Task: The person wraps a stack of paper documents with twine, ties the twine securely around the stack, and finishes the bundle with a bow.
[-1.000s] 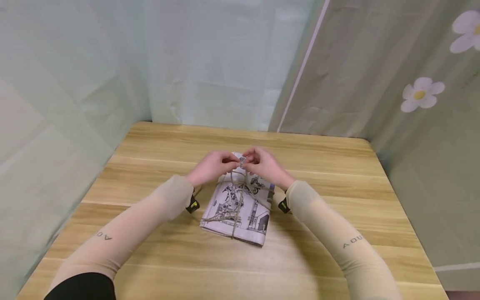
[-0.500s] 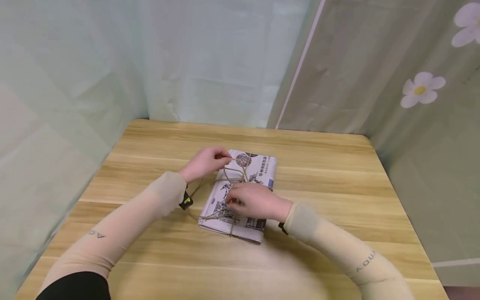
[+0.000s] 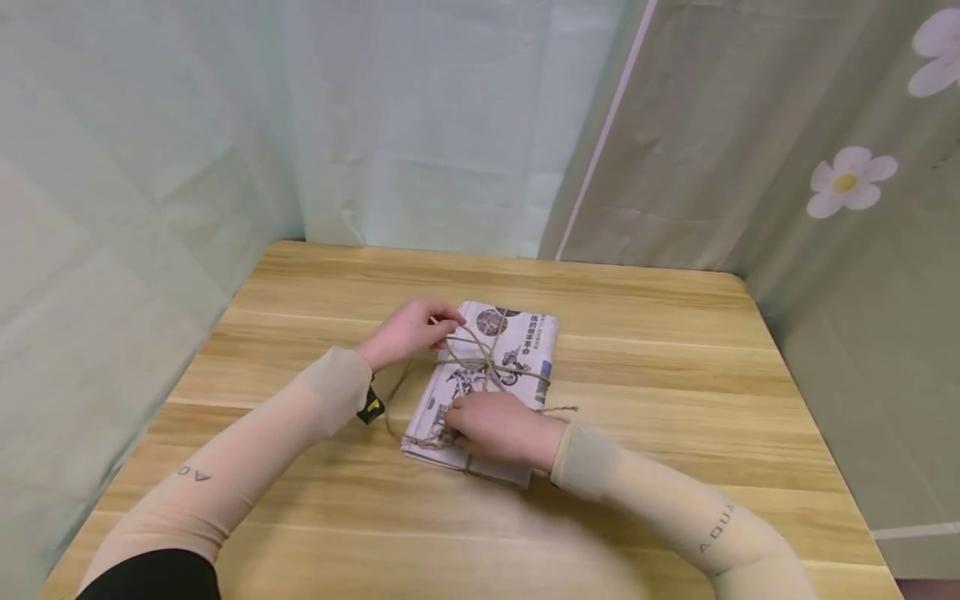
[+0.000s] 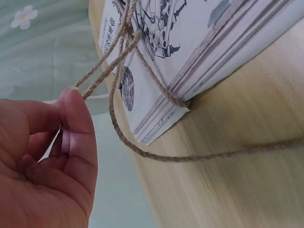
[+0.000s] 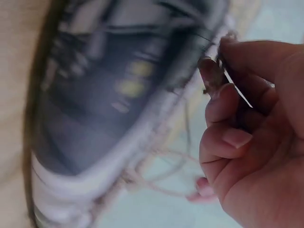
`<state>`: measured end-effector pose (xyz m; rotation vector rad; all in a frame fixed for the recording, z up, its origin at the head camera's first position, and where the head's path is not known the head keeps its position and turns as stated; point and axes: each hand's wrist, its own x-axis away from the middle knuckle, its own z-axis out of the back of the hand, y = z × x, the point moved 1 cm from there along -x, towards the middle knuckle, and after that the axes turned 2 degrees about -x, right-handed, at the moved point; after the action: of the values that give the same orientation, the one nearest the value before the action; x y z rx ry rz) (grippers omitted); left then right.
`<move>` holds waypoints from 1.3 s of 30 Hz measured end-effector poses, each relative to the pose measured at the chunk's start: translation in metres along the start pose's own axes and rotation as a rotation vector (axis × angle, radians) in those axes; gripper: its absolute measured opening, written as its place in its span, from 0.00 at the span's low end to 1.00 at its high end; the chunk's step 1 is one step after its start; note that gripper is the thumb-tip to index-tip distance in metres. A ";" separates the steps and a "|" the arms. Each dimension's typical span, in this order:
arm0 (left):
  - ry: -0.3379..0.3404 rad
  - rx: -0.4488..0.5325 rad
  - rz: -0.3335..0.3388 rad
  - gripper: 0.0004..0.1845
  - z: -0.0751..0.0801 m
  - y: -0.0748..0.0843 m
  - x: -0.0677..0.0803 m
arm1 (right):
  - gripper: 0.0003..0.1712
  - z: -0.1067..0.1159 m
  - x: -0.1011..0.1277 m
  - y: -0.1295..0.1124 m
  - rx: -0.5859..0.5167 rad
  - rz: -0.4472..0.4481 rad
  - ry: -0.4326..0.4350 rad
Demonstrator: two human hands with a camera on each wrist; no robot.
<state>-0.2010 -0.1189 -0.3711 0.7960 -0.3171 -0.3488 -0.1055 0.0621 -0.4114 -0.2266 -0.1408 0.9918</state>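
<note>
Pulling the string (image 3: 480, 350) tight works best if the left hand (image 3: 408, 332) keeps pinching its end out toward 10 o'clock while the right hand (image 3: 495, 427), fingers curled on string, holds the papers (image 3: 517, 346) flat mid-counter (image 3: 675, 400).

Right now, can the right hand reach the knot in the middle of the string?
Probably yes. The right hand rests on the newspaper bundle, just below the knot, with nothing lying between them; the left hand holds string off to the side.
</note>
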 end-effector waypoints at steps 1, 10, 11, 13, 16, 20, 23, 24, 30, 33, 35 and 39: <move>-0.003 -0.010 -0.002 0.13 0.000 0.000 0.000 | 0.06 0.005 0.003 -0.001 -0.014 -0.007 0.019; 0.002 -0.099 -0.005 0.13 0.001 -0.008 0.001 | 0.05 0.068 0.051 0.022 -0.179 0.009 0.387; -0.001 -0.105 -0.004 0.13 0.001 -0.009 0.001 | 0.06 0.073 0.056 0.027 -0.199 0.004 0.435; -0.004 -0.105 0.002 0.13 0.001 -0.011 0.002 | 0.08 0.081 0.068 0.038 -0.227 -0.012 0.523; -0.011 -0.095 0.012 0.12 0.002 -0.014 0.003 | 0.09 0.091 0.084 0.053 -0.252 -0.075 0.645; -0.011 -0.085 0.025 0.12 0.002 -0.016 0.005 | 0.09 0.098 0.099 0.073 -0.253 -0.178 0.763; -0.011 -0.091 0.025 0.12 0.001 -0.018 0.005 | 0.10 0.097 0.109 0.093 -0.245 -0.240 0.810; -0.012 -0.091 0.028 0.11 0.001 -0.019 0.005 | 0.10 0.095 0.112 0.099 -0.241 -0.261 0.814; -0.031 -0.074 0.038 0.12 -0.002 -0.021 0.008 | 0.10 0.070 0.131 0.143 -0.267 -0.474 0.780; -0.037 -0.064 0.037 0.12 -0.003 -0.019 0.010 | 0.10 0.056 0.138 0.161 -0.302 -0.597 0.705; -0.036 -0.055 0.039 0.12 -0.004 -0.019 0.011 | 0.10 0.047 0.140 0.172 -0.302 -0.644 0.629; -0.036 -0.036 0.044 0.12 -0.006 -0.021 0.012 | 0.11 0.034 0.138 0.181 -0.262 -0.671 0.468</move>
<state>-0.1919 -0.1336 -0.3884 0.7467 -0.3607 -0.3267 -0.1854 0.2774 -0.4227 -0.5997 0.0832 0.2335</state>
